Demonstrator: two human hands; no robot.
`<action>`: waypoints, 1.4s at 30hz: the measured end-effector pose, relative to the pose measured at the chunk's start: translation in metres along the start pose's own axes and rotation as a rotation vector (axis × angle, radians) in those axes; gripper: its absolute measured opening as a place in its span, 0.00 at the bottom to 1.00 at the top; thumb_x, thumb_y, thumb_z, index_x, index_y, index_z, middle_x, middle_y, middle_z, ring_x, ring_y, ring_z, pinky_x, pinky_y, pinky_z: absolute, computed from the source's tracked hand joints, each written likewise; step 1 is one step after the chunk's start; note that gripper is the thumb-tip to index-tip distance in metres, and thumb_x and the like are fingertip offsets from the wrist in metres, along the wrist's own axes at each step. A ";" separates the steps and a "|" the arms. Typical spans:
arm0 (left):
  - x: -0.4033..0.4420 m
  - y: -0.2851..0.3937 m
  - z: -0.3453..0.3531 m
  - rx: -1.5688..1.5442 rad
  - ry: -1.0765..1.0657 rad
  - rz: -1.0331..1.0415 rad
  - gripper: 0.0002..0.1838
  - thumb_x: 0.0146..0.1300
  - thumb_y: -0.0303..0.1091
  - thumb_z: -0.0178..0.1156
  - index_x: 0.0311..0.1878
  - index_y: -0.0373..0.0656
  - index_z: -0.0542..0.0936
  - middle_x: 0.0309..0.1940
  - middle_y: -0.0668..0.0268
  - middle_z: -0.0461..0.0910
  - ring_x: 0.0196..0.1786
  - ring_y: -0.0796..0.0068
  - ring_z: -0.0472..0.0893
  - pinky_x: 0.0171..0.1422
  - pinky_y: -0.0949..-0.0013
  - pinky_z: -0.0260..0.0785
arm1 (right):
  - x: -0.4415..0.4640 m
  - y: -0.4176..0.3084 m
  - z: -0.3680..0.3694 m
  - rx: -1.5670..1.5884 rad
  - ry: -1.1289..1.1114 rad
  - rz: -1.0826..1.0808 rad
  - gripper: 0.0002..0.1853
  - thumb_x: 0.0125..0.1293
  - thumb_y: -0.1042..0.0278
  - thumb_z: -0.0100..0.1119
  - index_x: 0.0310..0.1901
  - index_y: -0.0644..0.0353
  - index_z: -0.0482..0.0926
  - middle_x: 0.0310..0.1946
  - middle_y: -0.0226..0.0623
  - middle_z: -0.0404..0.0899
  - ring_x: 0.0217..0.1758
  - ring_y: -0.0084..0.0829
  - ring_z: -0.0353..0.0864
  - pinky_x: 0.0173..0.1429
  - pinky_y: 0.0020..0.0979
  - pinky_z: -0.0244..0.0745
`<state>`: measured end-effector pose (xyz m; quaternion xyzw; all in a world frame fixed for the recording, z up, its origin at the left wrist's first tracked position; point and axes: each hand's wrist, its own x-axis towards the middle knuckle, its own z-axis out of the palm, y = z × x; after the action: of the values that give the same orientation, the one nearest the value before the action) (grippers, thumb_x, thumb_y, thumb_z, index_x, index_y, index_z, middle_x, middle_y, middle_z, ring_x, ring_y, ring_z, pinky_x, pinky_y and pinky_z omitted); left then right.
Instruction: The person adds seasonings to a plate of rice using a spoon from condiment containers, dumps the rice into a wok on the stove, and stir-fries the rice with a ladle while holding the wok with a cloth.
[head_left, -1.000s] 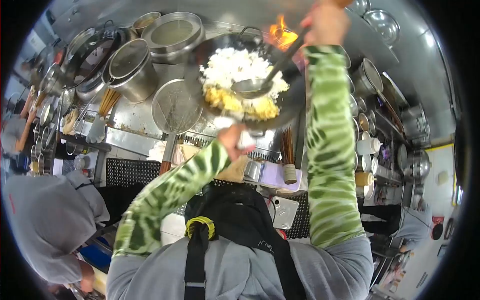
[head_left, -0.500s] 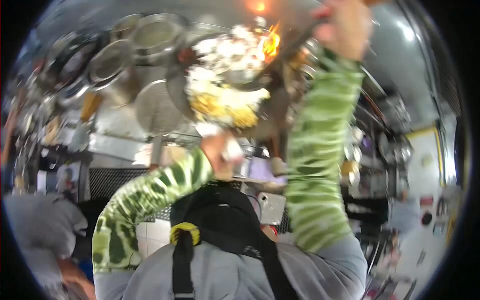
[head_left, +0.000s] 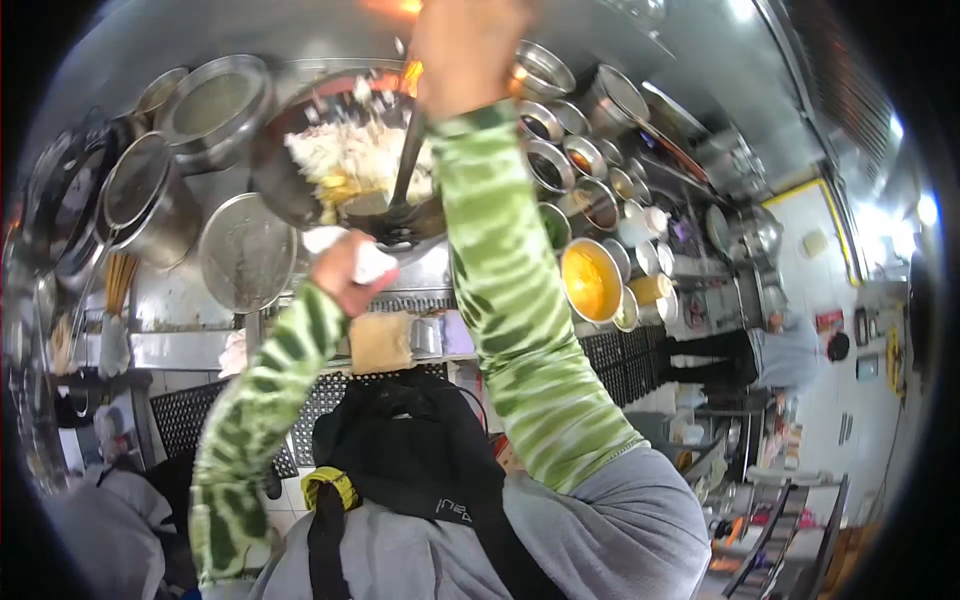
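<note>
A dark wok sits ahead of me, holding white rice and yellow egg-like pieces. Some white grains are in the air above it. My left hand is closed around a folded white cloth at the wok's near edge; whatever the cloth covers is hidden. My right hand, slightly blurred, is raised over the wok's far right side, closed on a ladle whose dark shaft slants down into the wok. The ladle's head rests among the food.
Orange flame rises behind the wok. Metal pots and a round strainer stand left. Several seasoning bowls and a bowl of orange liquid are on the right. Another person stands far right; a grey sleeve shows lower left.
The view has swung, so the wok now appears further left. Rice that was tossed high has mostly dropped back into the wok. The flame looks smaller, and both hands keep their grips.
</note>
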<state>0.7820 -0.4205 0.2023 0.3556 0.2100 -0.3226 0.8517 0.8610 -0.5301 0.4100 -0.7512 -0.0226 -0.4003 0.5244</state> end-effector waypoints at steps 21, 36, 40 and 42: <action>0.077 -0.002 -0.004 -0.054 0.150 0.203 0.12 0.54 0.28 0.58 0.37 0.27 0.77 0.29 0.52 0.77 0.26 0.59 0.79 0.28 0.56 0.76 | 0.056 0.068 0.046 0.502 -0.238 0.138 0.11 0.56 0.71 0.62 0.35 0.71 0.77 0.20 0.36 0.74 0.12 0.24 0.68 0.20 0.28 0.69; 0.107 -0.006 -0.036 0.201 -0.067 0.154 0.11 0.53 0.27 0.62 0.40 0.43 0.76 0.37 0.60 0.75 0.42 0.61 0.76 0.47 0.52 0.77 | 0.115 0.094 -0.034 -0.732 -0.016 -0.270 0.07 0.49 0.66 0.66 0.28 0.56 0.78 0.24 0.36 0.78 0.27 0.36 0.79 0.32 0.37 0.74; 0.084 -0.013 -0.019 0.039 0.150 0.070 0.10 0.57 0.29 0.59 0.42 0.37 0.75 0.40 0.58 0.75 0.40 0.60 0.76 0.43 0.55 0.77 | 0.075 0.076 -0.011 -0.666 -0.211 -0.223 0.09 0.49 0.65 0.66 0.28 0.59 0.78 0.24 0.37 0.79 0.27 0.38 0.79 0.33 0.38 0.73; 0.043 -0.024 -0.015 0.002 0.115 0.057 0.10 0.60 0.29 0.56 0.42 0.35 0.74 0.40 0.57 0.76 0.39 0.59 0.77 0.41 0.56 0.77 | 0.083 0.030 -0.006 0.359 0.002 0.203 0.11 0.58 0.65 0.59 0.29 0.67 0.78 0.17 0.31 0.74 0.19 0.28 0.72 0.28 0.32 0.69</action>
<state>0.7941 -0.4397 0.1562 0.3804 0.2482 -0.2773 0.8466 0.9273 -0.5804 0.4393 -0.6437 -0.0171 -0.3358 0.6874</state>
